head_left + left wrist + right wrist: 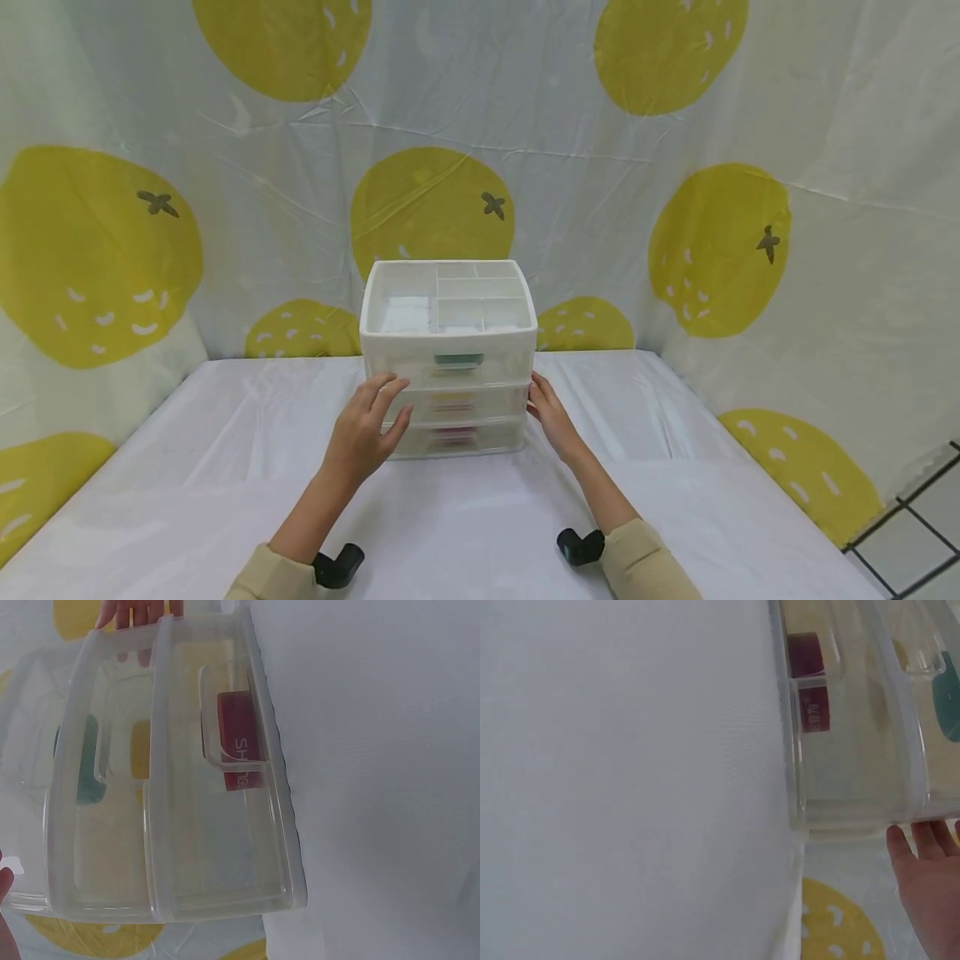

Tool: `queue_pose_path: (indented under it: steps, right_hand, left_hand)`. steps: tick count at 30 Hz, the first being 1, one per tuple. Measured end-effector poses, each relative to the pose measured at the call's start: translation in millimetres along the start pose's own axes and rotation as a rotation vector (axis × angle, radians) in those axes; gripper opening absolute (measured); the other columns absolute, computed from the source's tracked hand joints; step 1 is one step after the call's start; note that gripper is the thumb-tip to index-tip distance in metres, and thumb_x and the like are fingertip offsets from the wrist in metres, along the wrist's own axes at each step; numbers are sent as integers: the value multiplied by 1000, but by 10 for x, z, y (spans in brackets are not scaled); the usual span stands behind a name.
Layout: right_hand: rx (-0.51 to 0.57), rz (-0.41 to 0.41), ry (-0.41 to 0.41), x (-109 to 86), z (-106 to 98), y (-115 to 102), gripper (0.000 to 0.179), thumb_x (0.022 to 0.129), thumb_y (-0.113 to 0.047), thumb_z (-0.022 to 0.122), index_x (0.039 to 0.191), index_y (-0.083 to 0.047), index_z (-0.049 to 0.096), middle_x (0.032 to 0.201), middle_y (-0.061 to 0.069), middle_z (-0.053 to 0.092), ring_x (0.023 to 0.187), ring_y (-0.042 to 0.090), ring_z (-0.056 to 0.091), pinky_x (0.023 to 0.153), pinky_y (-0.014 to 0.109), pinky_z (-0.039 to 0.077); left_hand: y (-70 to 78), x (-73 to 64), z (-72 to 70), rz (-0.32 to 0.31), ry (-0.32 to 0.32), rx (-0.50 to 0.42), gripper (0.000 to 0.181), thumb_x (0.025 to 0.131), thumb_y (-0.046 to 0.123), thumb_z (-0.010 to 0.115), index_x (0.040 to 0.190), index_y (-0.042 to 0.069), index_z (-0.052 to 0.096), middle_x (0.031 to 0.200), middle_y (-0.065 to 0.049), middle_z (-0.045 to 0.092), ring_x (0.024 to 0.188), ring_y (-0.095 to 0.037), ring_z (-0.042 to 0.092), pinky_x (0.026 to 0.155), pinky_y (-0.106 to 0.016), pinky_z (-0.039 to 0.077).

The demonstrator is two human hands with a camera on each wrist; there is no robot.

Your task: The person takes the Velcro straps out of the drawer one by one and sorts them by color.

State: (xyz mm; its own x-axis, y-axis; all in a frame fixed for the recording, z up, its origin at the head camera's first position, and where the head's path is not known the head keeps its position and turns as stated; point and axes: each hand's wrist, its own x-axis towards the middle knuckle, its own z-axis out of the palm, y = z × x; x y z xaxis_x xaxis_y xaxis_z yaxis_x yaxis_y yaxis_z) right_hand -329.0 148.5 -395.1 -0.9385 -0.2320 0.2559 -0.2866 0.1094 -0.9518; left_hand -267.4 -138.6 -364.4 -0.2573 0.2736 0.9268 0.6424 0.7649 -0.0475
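Note:
A white storage box with three clear drawers (pixel 450 333) stands on the table, its open top divided into compartments. Through the bottom drawer a red item with white lettering (pixel 238 739) shows, with a teal item (pixel 91 761) and a yellow one (pixel 140 750) in the drawers above. My left hand (pixel 365 429) is at the box's front left corner, fingers loosely bent and thumb apart; whether it touches is unclear. Against the right side rest the fingertips of my right hand (pixel 553 419), fairly straight. Neither hand grips anything.
A white sheet covers the table (pixel 465 521). Behind and beside it hangs a pale curtain (pixel 562 208) printed with yellow fruit. A black wire grid (pixel 911 504) stands at the lower right. Black wrist pieces (pixel 339 567) show at both sleeves.

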Motion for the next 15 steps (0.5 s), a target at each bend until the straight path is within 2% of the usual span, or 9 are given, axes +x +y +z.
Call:
queue_pose_path:
  steps: [10,15]
  right_hand:
    - [9,-2,7,3,19,16,51,100,-34,27,140,-3,24,143,20,29,131,36,30,109,51,24]
    - [8,10,-11,-22,20,-25,50,100,-32,27,140,-3,24,145,19,27,135,34,24,110,52,21]
  left_hand:
    - [16,2,23,9,18,-9,40,94,34,40,109,3,59,105,-15,58,89,-27,58,68,-37,52]
    - [51,32,23,5,24,-21,40,94,34,40,108,2,59,105,-16,58,89,-28,59,69,-37,52]
